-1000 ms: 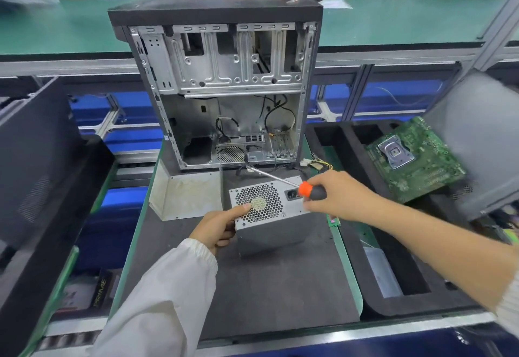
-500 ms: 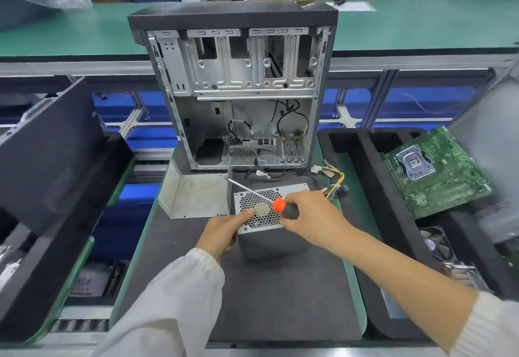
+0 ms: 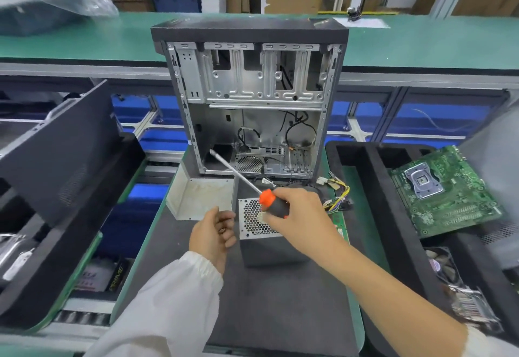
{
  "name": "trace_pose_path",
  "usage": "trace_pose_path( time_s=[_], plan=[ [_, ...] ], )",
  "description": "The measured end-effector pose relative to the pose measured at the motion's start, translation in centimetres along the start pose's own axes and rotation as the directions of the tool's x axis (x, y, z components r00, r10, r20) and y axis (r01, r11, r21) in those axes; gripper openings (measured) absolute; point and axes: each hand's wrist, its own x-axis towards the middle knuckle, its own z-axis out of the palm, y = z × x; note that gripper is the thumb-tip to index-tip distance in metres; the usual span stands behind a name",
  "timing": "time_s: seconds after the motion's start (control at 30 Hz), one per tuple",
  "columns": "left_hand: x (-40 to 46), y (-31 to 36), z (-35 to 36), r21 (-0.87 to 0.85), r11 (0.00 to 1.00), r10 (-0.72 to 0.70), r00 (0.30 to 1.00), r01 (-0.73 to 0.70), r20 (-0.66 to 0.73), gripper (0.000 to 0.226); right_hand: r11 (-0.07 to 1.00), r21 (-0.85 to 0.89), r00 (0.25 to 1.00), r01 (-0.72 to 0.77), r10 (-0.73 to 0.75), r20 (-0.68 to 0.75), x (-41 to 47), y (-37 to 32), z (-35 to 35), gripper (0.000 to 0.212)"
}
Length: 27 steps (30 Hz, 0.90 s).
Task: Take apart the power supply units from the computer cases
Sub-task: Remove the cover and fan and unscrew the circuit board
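The power supply unit (image 3: 262, 230) already sits out of the computer case (image 3: 250, 98), resting on the dark mat of the table (image 3: 280, 314) with its honeycomb fan grille facing up, so the work looks to be at the stage of opening the unit itself or finishing with it. The right hand (image 3: 297, 216) is wrapped round the black and orange handle of a screwdriver (image 3: 252, 188), directly above the grille; the shaft runs up and away from the hand to the left, its tip hanging in front of the case's lower opening, touching nothing that can be made out. The left hand (image 3: 213, 233) is just to the left of the unit, fingers loosely curled; something small and brownish lies in its palm, possibly a screw, though it is too small to tell.

The next move probably calls for bringing the tip down onto a fastener at a corner of the grille plate while the left hand steadies the unit's side, since it stands free on the mat and would slide under a turning push.

Beyond the right hand a bundle of yellow and black wires (image 3: 337, 196) trails from the unit towards the case and could snag if the unit is lifted. A pale metal bracket (image 3: 202, 196) lies just past the left hand. Well to the right of the right hand a green motherboard (image 3: 446, 191) rests in a black foam tray (image 3: 373, 188)
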Motion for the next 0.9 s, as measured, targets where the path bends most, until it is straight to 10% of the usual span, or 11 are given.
trace_pose_path(
  time_s=[0.1,0.5,0.67,0.9],
  plan=[
    [-0.7,0.5,0.2,-0.213,0.972,-0.078,0.990,0.102,0.121,0.048,0.941,0.337,0.999,-0.036,0.027,0.031,0.7,-2.4,1.2,0.015],
    [0.5,2.0,-7.2,-0.365,0.913,-0.106,0.969,0.184,0.224,0.027,0.965,0.257,0.985,-0.051,0.006,0.172,1.9,-3.5,6.9,0.016],
    [3.4,0.5,-13.7,0.093,0.994,0.067,0.992,-0.057,-0.106,0.034,0.891,0.424,0.982,-0.164,0.108,0.154,1.5,-2.0,6.7,0.012],
    [3.7,-2.6,-15.1,0.218,0.964,0.169,0.984,-0.153,-0.059,0.044,0.807,0.533,0.967,-0.254,0.221,0.127,1.2,1.3,4.9,0.004]
  ],
)
